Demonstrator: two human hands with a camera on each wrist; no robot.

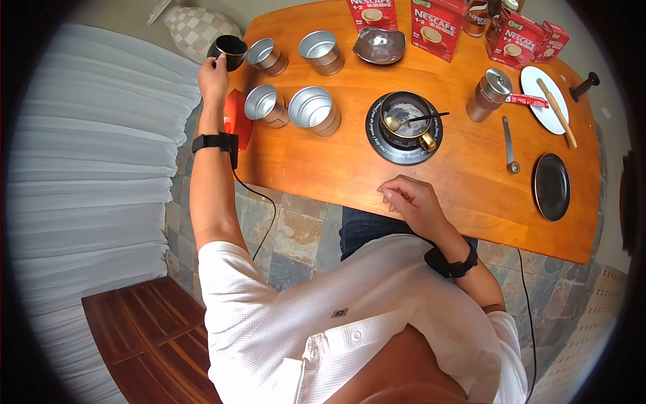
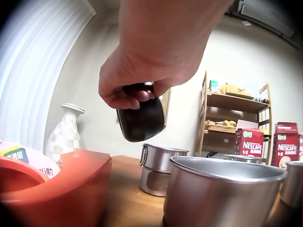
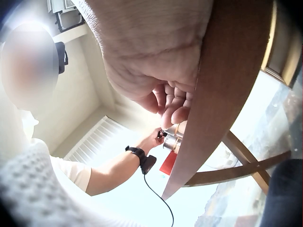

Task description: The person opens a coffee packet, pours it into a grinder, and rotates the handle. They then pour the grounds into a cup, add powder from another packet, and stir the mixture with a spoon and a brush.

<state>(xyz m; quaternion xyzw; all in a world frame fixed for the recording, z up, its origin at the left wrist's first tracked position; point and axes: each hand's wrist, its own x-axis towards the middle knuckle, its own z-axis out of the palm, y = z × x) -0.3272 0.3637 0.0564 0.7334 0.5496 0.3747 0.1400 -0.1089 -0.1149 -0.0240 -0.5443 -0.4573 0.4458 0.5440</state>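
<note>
My left hand (image 1: 214, 82) reaches to the far left corner of the table and grips a black mug (image 1: 233, 47) by its handle. In the left wrist view the mug (image 2: 142, 122) hangs tilted from the fingers, above and behind the metal cups. Several silver metal cups (image 1: 315, 111) stand to the right of that hand. My right hand (image 1: 414, 202) lies at the table's front edge with loosely curled fingers, holding nothing. Beyond it a black cup (image 1: 402, 143) with a gold handle sits on a black saucer (image 1: 385, 149) with lettering, and a spoon (image 1: 420, 118) lies in it.
An orange-red tape dispenser (image 2: 80, 182) stands at the left table edge. Red Nescafé boxes (image 1: 437, 30) and a dark bowl (image 1: 379, 47) line the back. To the right are a metal grinder (image 1: 488, 97), white plate (image 1: 535, 81), measuring spoon (image 1: 509, 145) and black oval tray (image 1: 552, 187).
</note>
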